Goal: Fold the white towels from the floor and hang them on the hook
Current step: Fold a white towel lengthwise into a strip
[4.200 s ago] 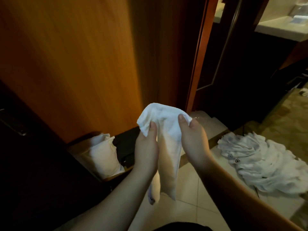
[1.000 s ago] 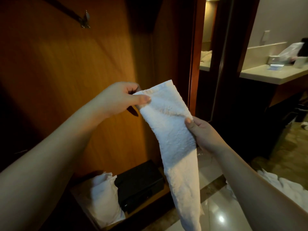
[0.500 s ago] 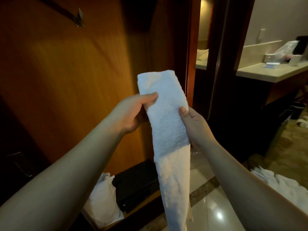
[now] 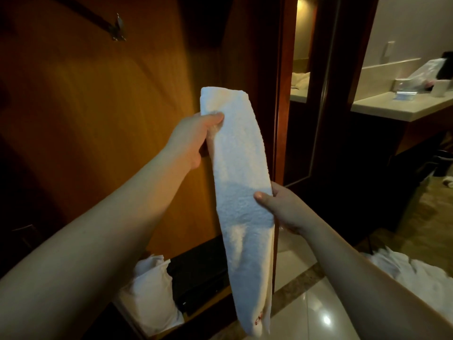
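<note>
**Folded towel held up before the wooden panel**

At the upper left a metal hook (image 4: 118,29) is fixed to the wooden panel (image 4: 85,114), at the end of a dark bar that runs in from the top edge. Low on the left, at the foot of the panel, a white bag (image 4: 149,298) is seen in a shallow recess, with a black box (image 4: 198,278) just beside it on its right.

The left hand (image 4: 193,138) is raised in front of the panel. Its thumb is pressed on the near face of the towel (image 4: 242,192) close to the top end, and the fingers are hidden behind the cloth, so the upper part is pinched. The towel is folded into a long narrow strip and is held nearly upright, slightly tilted, with the top towards the left. Its lower end hangs free above the floor, and a small red mark is seen near the bottom edge; what it says cannot be read.

The right hand (image 4: 282,207) is set lower, at the strip's right edge about halfway down. The thumb lies on the front and the fingers are curled behind, so the towel is gripped there too.

Right of the towel a dark door frame (image 4: 328,94) is seen. Further right a pale counter (image 4: 397,106) carries a few small items, too blurred to tell. At the lower right a heap of white towels (image 4: 416,273) lies on the glossy tiled floor (image 4: 306,312).
</note>
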Demonstrator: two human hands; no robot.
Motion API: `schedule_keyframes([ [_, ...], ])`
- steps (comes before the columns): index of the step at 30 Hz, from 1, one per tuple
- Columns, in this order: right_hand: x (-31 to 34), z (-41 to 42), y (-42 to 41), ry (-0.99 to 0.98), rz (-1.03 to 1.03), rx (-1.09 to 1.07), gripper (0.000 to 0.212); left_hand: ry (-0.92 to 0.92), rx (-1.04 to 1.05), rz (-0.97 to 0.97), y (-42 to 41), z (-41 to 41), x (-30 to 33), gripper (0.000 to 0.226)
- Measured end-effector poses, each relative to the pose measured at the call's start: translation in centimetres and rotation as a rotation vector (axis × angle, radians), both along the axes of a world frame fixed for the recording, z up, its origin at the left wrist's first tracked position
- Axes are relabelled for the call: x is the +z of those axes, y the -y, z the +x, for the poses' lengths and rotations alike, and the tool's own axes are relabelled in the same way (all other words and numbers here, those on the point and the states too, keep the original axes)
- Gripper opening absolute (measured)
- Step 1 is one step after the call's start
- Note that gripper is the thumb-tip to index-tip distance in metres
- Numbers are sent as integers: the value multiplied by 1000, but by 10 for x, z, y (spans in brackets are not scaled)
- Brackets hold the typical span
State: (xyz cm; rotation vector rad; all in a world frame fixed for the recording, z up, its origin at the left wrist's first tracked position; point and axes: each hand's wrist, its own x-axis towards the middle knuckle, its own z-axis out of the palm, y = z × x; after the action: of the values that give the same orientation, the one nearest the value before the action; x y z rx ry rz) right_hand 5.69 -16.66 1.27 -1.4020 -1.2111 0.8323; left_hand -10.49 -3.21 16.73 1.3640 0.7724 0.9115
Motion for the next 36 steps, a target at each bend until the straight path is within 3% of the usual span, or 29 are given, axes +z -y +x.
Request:
schedule_keyframes([
  [3, 1, -1, -5, -30, -49, 81, 85, 19, -10, 24, -4, 2, 8, 31],
  [6, -5, -3, -6, 23, -210, 200, 71, 32, 6, 43, -6, 2, 20, 21],
  [11, -13, -5, -12, 176, -315, 165, 64, 40, 73, 12, -19, 4, 37, 30],
  [14, -17, -3, -16, 88, -254, 154, 58, 55, 83, -31, -29, 5, 44, 30],
  [20, -37, -4, -25, -138, -152, 76, 91, 79, 54, -63, -48, 4, 49, 27],
  [25, -38, 2, -23, -240, -149, 179, 92, 31, 60, -67, -59, 7, 46, 29],
  [32, -20, 8, -13, -94, -236, 199, 107, 10, 29, -78, -70, 16, 41, 33],
  [36, -6, 4, -6, 123, -342, 243, 84, 9, 26, -100, -75, 23, 40, 40],
])
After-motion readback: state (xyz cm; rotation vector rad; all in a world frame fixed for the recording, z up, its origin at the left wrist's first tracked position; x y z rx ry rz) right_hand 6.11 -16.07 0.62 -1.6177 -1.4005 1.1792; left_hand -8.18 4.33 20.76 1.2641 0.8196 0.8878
